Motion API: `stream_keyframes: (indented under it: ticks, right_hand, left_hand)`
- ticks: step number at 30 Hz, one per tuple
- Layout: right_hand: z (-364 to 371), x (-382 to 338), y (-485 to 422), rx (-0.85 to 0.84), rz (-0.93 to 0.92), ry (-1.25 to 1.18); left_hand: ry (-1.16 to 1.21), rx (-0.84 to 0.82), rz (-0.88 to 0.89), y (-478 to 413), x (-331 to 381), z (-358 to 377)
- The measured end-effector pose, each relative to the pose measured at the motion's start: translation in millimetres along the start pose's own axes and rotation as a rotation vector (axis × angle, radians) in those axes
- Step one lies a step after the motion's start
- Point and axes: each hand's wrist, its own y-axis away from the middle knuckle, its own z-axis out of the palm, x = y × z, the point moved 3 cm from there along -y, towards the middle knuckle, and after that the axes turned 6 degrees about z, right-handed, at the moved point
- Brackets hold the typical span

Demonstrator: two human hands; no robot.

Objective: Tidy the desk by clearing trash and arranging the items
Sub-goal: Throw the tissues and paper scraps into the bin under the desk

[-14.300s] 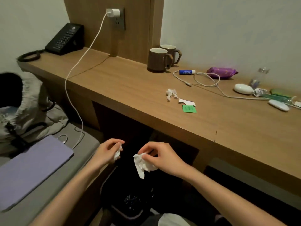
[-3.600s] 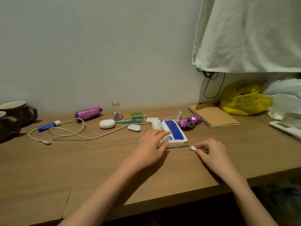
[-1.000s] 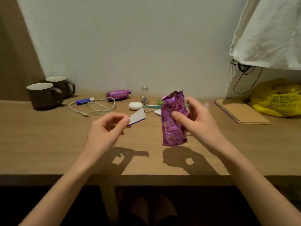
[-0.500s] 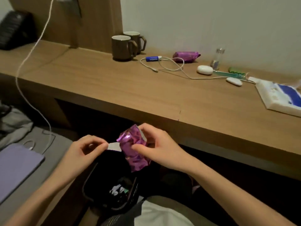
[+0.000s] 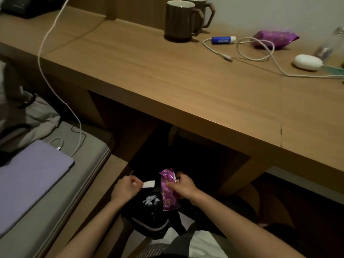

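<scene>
Right hand grips crinkled purple foil wrapper, left hand pinches small white paper scrap over dark bin, its contents barely visible.

I'm in a bedroom, likely a hotel room: a long wooden desk along the wall holds two matching mugs, my bed sits just beside it, and a charging cable trails down onto the mattress.

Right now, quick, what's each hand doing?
Left hand: pinches a small white paper scrap.
Right hand: grips a purple snack wrapper.
</scene>
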Motion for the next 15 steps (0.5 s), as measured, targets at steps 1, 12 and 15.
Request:
stream_keyframes:
  ticks: [1,12,15]
  right_hand:
    - [7,5,-9,0.002,0.044,-0.023]
    - [31,15,-35,-0.011,0.060,0.067]
    - [14,3,-24,-0.053,-0.030,0.159]
  left_hand:
    - [-0.016,0.006,-0.035,-5,-6,4]
    - [0.191,-0.278,-0.175,-20,-27,42]
    - [0.100,-0.265,-0.083,-15,-10,35]
